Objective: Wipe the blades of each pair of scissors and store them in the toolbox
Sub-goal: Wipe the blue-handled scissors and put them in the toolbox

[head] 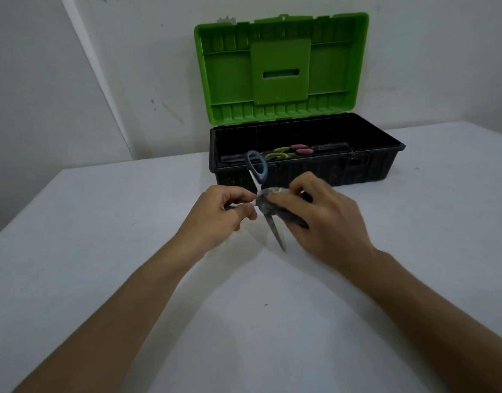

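The pair of steel scissors with blue-grey plastic handle loops (265, 199) is held spread wide above the white table (102, 251), just in front of the black plastic toolbox with its green lid raised (300, 171). The left hand (224, 211) has its fingers curled round one handle, most of which is hidden in the fist; the other loop sticks up toward the box. The right hand (315, 219) pinches a dark grey cloth (275, 207) round one blade close to the pivot, fingers bent over the fabric. The bare second blade points down toward the table, its tip free.

Two other pairs — green-handled scissors (278, 153) and pink-handled scissors (300, 148) — already lie inside the toolbox, so this looks like the last pair to be cleaned.

The risks from here, as I judge them: the cloth is thin cover, and a stroke along the edge with the fingers folded over it could nick a fingertip. If the left hand's grip on the handle loosens, the blades could swing shut on the right fingers — or the exposed point could jab the tabletop.
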Available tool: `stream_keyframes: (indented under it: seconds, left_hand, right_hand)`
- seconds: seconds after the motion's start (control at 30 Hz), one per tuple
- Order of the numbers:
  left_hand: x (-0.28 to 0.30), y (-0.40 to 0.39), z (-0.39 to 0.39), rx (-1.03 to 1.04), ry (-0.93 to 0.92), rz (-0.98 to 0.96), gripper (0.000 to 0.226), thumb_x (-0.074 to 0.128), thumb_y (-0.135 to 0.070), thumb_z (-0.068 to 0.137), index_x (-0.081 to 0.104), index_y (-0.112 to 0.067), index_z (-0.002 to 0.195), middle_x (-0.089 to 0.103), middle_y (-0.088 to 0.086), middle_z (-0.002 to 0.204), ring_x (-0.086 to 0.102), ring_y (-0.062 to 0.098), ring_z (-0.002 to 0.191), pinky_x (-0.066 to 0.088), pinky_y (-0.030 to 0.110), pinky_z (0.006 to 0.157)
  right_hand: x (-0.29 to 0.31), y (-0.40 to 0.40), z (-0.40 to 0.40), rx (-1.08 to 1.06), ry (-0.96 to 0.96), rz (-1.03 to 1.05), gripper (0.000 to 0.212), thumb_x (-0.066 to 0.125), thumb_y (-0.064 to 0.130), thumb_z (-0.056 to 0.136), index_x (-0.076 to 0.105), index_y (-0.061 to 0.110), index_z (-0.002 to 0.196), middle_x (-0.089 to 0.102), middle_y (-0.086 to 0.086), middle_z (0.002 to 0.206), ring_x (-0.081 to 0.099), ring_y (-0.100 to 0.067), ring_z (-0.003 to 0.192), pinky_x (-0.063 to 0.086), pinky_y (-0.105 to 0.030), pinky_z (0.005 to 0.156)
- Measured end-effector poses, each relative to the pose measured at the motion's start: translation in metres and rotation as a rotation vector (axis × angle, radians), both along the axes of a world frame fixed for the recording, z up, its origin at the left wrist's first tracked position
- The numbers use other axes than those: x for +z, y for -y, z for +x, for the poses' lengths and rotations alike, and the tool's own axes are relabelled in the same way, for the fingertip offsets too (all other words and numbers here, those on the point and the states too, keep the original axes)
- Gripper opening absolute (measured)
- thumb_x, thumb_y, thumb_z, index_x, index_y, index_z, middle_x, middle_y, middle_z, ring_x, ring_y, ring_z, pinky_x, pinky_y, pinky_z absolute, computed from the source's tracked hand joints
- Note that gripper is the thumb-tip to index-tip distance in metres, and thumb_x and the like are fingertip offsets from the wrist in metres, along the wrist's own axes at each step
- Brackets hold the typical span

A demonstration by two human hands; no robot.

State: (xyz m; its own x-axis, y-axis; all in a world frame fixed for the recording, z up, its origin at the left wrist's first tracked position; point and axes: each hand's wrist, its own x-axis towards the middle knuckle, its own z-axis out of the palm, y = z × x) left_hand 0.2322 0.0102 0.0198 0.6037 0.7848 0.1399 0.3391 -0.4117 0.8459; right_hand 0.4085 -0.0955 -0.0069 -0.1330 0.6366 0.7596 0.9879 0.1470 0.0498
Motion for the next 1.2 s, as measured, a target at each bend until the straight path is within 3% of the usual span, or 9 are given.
stream_keyframes:
  seconds: [0.2,0.4,0.5,0.67,0.77,0.9,1.03,1.13,1.2]
  left_hand:
    - [0.002,-0.008,-0.006,0.039,0.051,-0.058,0.020,0.059,-0.007,0.094,0.071,-0.022,0.098,0.073,-0.006,0.074,0.051,0.011,0.057,0.037,0.013,0.047]
    - [-0.005,-0.011,-0.005,0.046,0.028,-0.082,0.016,0.059,-0.010,0.095,0.071,-0.019,0.102,0.071,-0.007,0.073,0.050,0.010,0.056,0.037,0.012,0.046]
    - [-0.006,-0.010,-0.007,-0.008,0.046,-0.102,0.018,0.058,-0.007,0.095,0.072,-0.016,0.099,0.068,-0.007,0.068,0.049,0.008,0.055,0.036,0.012,0.045]
    - [-0.004,-0.016,-0.012,0.033,0.091,-0.096,0.019,0.057,-0.005,0.096,0.072,-0.016,0.101,0.069,-0.005,0.072,0.051,0.008,0.057,0.037,0.012,0.046]
    - [-0.001,-0.021,-0.014,0.037,0.024,-0.114,0.019,0.057,-0.006,0.094,0.073,-0.014,0.100,0.069,-0.004,0.071,0.050,0.010,0.056,0.035,0.012,0.045]
    - [0.005,-0.019,-0.015,0.015,-0.027,-0.074,0.020,0.055,-0.007,0.095,0.074,-0.014,0.096,0.066,-0.005,0.064,0.047,0.011,0.051,0.033,0.011,0.043]
    - [0.010,-0.019,-0.014,0.007,-0.086,0.039,0.022,0.054,-0.009,0.094,0.075,-0.017,0.093,0.065,-0.007,0.061,0.046,0.009,0.046,0.035,0.013,0.045]
    - [0.009,-0.019,-0.016,0.014,-0.061,0.010,0.021,0.055,-0.007,0.094,0.074,-0.017,0.093,0.065,-0.006,0.062,0.046,0.008,0.046,0.035,0.013,0.045]
    - [0.011,-0.017,-0.017,-0.010,-0.060,-0.008,0.022,0.056,-0.008,0.095,0.074,-0.022,0.091,0.067,-0.004,0.064,0.048,0.009,0.048,0.036,0.012,0.045]
  right_hand:
    - [-0.005,-0.003,0.021,-0.155,-0.140,-0.027,0.026,0.074,0.015,0.084,0.072,0.014,0.110,0.054,-0.007,0.096,0.056,-0.022,0.076,0.040,-0.024,0.048]
    - [0.001,0.004,0.012,-0.113,-0.145,0.021,0.029,0.074,0.017,0.084,0.072,0.015,0.113,0.055,-0.006,0.096,0.053,-0.017,0.076,0.027,-0.014,0.052]
    - [-0.006,-0.004,0.004,-0.059,-0.137,-0.057,0.030,0.076,0.019,0.083,0.071,0.017,0.113,0.054,-0.005,0.097,0.054,-0.018,0.076,0.037,-0.021,0.050]
    - [-0.008,-0.005,0.033,-0.118,-0.335,0.005,0.035,0.077,0.019,0.084,0.070,0.016,0.118,0.051,-0.002,0.101,0.053,-0.018,0.075,0.048,-0.032,0.051]
    - [-0.005,0.001,0.025,0.002,-0.256,0.007,0.036,0.076,0.017,0.084,0.070,0.012,0.119,0.053,-0.007,0.102,0.053,-0.019,0.076,0.049,-0.030,0.053]
    - [-0.007,-0.005,-0.003,0.183,-0.076,-0.168,0.033,0.069,0.023,0.088,0.068,0.013,0.120,0.054,-0.009,0.104,0.047,-0.013,0.074,0.041,-0.025,0.052]
    - [-0.008,-0.007,-0.006,0.233,-0.071,-0.296,0.037,0.072,0.017,0.087,0.066,0.017,0.124,0.052,-0.006,0.109,0.048,-0.014,0.077,0.048,-0.029,0.052]
    - [-0.006,0.003,-0.002,0.288,-0.031,-0.368,0.038,0.073,0.017,0.086,0.067,0.022,0.123,0.051,0.001,0.107,0.036,-0.005,0.076,0.041,-0.023,0.054]
    - [-0.003,0.007,-0.001,0.301,-0.051,-0.343,0.039,0.074,0.015,0.085,0.067,0.019,0.123,0.050,0.000,0.107,0.038,-0.006,0.075,0.042,-0.022,0.055]
